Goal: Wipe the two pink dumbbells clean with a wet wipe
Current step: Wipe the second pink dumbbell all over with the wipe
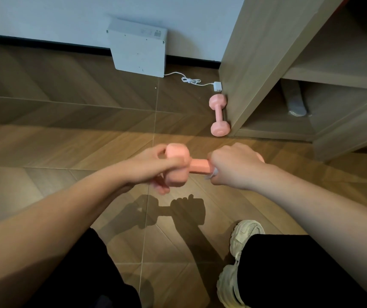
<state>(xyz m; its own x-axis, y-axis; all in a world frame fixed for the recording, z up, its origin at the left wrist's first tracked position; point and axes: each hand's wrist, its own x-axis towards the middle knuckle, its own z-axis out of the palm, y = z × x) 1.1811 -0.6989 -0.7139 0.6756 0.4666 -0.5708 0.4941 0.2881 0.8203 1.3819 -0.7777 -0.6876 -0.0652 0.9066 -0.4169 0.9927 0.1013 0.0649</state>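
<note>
Pink dumbbell, 1 of 2, is held level above the wooden floor at the centre of the view, its bar running from 9 to 3 o'clock. The left hand grips the head at the 9 o'clock end, fingers curled under it and thumb across the top. The right hand is closed in a fist around the bar at the 3 o'clock end, hiding most of the far head. A scrap of wet wipe shows at the lower edge of that fist, against the bar.

The other dumbbell lies on the floor toward 1 o'clock, touching the side of a wooden shelf unit. At 12 o'clock, a white box leans on the wall, with a white cable running to a small plug. A pale shoe sits at 5 o'clock.
</note>
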